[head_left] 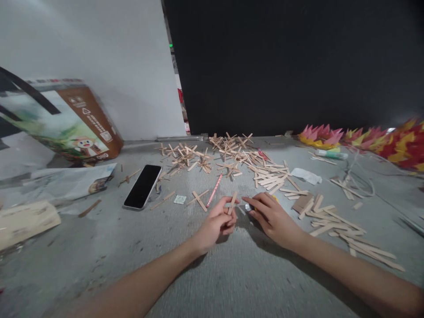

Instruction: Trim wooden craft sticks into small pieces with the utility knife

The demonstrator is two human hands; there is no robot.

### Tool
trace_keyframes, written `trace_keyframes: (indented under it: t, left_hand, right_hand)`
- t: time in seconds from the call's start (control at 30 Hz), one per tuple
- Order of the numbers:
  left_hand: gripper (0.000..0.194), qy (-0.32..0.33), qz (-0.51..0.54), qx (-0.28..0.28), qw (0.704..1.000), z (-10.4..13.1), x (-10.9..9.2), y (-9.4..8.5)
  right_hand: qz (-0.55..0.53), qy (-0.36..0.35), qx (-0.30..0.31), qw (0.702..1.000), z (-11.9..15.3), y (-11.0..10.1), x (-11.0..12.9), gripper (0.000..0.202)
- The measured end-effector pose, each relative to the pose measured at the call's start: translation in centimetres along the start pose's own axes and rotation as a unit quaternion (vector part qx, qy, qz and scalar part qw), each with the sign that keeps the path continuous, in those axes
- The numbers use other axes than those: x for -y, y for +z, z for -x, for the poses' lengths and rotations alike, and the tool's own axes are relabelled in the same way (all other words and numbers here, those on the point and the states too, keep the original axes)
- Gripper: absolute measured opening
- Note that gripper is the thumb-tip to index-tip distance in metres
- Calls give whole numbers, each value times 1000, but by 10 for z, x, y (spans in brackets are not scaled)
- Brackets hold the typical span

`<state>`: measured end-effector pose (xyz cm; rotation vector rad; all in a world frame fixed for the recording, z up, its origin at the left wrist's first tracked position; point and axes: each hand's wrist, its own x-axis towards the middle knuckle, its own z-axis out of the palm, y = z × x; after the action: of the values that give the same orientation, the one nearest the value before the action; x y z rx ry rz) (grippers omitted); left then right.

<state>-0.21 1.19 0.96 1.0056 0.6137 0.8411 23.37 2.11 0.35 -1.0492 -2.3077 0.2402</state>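
My left hand [221, 221] is closed round a short wooden stick [232, 202], which points up and away at a slant. Just to its right, my right hand [269, 214] is curled over a small tube with a silvery end [248, 207]; a bit of yellow shows beyond the fingers. The rest of the tube is hidden. Two sticks joined in a cross [199, 200] lie on the grey table left of my left hand, beside a red and white striped pencil-like rod [214, 191].
Piles of crossed sticks [228, 148] lie at the back, loose sticks [347, 229] at the right. A black phone [143, 186] and printed bag [82, 128] are on the left. Pink and yellow paper shapes [321, 136] and a glue-like tube [331, 154] stand or lie back right.
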Motion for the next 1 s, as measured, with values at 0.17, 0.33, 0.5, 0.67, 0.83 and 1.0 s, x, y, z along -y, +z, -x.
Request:
trace_keyframes:
  t: [0.17, 0.33, 0.5, 0.67, 0.83, 1.0]
  left_hand:
    - [31, 6, 35, -40, 999, -1, -4, 3]
    - [31, 5, 74, -76, 994, -4, -3, 2]
    - [30, 3, 87, -75, 993, -5, -2, 0]
    - [26, 6, 94, -69, 993, -5, -1, -2]
    - [24, 7, 103, -72, 992, -5, -4, -2]
    - [22, 17, 99, -86, 991, -4, -4, -1]
  right_hand:
    - [74, 35, -35, 996, -1, 10, -8, 36]
    - [85, 36, -25, 995, 1, 14, -12, 35]
    - [64, 42, -5, 997, 0, 13, -11, 36]
    - [60, 43, -4, 997, -1, 11, -9, 36]
    - [61, 35, -12, 997, -1, 11, -10, 35]
    - [67, 35, -8, 997, -1, 10, -8, 36]
